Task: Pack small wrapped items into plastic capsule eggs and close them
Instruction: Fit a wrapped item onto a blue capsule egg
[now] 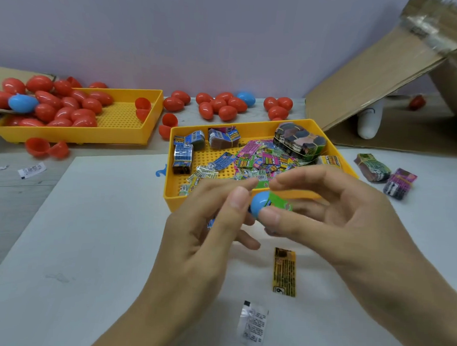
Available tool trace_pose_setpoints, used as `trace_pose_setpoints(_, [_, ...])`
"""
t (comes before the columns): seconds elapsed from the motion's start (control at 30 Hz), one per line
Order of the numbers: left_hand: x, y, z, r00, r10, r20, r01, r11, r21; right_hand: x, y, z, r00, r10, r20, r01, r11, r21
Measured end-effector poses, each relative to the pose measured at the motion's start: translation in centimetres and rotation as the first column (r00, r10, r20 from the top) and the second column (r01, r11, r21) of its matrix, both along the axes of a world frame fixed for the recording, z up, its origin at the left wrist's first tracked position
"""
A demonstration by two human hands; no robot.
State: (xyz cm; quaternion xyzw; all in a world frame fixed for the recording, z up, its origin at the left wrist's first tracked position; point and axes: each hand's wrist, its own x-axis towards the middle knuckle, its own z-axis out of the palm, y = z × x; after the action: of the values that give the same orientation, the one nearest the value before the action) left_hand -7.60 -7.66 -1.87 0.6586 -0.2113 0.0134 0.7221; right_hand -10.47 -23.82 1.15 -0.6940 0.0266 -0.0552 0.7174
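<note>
I hold the blue egg half [257, 204] between my two hands, above the near wall of the yellow tray [314, 124]. My left hand [208, 224] pinches its shell, and my right hand [326, 212] grips the green packet [281, 200] that sticks out of it. If I close now, I think the packet may jam in the seam. The other half is hidden from me.

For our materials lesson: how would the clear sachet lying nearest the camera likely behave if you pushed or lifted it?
The clear sachet looks thin and crinkled, so it is probably floppy and very light. It lies flat on the white sheet, so a push would likely slide it, not roll it. Its glossy film may feel slippery when pinched.
</note>
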Motion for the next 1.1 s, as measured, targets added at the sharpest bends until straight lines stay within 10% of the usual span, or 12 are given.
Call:
trace_pose_setpoints(0.27, [0.6, 0.1, -0.2, 0.974, -0.083, -0.211, 0.071, 0.996, -0.063, -0.5, 0.5, -1.2, 0.939, 0.086, 0.333, 0.064, 0.908, -0.415])
trace_pose_setpoints(0.53, [0.9, 0.3, -0.1, 0.997, -0.068, 0.024, 0.069, 0.996, -0.048, 0.4, 0.1, 0.2, 0.975, 0.132, -0.179, -0.136, 0.991, -0.006])
trace_pose_setpoints(0.87, [0.9, 0.4, 0.1, 0.967, -0.075, -0.244, 0.067, 0.997, -0.041, 0.2, 0.2, -1.0, 0.971, 0.066, 0.231, 0.020, 0.935, -0.354])
trace_pose_setpoints(1.1, [1.1, 0.7, 0.4, 0.981, -0.071, -0.182, 0.043, 0.987, -0.153, 1.1, -0.2, -0.8, 0.982, 0.076, 0.171, -0.043, 0.980, -0.193])
